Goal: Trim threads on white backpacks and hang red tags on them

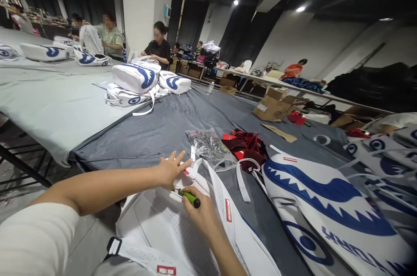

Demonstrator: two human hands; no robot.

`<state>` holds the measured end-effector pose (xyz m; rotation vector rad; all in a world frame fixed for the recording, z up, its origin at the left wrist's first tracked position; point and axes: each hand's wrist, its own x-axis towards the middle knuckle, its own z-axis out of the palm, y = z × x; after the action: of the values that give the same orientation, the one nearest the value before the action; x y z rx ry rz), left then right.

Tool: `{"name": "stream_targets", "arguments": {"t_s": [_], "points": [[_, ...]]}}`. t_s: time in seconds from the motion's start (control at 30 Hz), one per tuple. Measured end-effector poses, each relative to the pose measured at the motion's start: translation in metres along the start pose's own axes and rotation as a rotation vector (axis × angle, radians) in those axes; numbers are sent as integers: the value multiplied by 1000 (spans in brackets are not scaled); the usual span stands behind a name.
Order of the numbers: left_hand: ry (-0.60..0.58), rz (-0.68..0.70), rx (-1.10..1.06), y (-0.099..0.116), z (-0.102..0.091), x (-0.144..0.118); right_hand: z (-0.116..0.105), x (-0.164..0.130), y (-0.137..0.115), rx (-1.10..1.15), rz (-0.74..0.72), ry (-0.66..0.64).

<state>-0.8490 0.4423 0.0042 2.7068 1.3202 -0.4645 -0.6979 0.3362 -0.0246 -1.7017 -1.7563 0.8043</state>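
A white backpack [153, 219] lies in front of me with its perforated back panel and straps upward. Red labels show on its shoulder straps. My left hand [172, 169] rests on the top end of the backpack, fingers spread, beside the white strap loops. Closed around a green-handled tool with a black end [191, 198], my right hand [200, 208] is just below the left one. The tool's tip points at the bag's top edge, and its working end is too small to make out.
A clear plastic bag [210, 145] and a pile of red tags [247, 147] lie beyond my hands. White-and-blue backpacks [325, 197] crowd the right side; others [133, 78] are stacked farther off. A cardboard box [276, 104] and small bottle [210, 88] stand behind. Several people work nearby.
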Motion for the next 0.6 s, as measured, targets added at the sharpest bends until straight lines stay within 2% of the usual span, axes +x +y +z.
{"name": "stream_targets", "arguments": {"t_s": [0.13,0.23,0.33,0.4,0.5,0.6], "points": [[51,-33,-23,-1,1,-12,7,-3,-5,-3,-89,34],[8,-43,-41,-2,0,-13,9,-10,-10,18,-104,16],[-39,52,-81,-7,-2,-11,7,-24,-15,45,-121,-51],[-22,144,-116,-14,-1,-8,5,-28,-16,25,-143,-70],[22,176,-140,-22,5,-5,3,-20,-13,0,-132,-78],[45,95,-121,-20,10,-7,4,-3,-6,-20,-98,-66]]}}
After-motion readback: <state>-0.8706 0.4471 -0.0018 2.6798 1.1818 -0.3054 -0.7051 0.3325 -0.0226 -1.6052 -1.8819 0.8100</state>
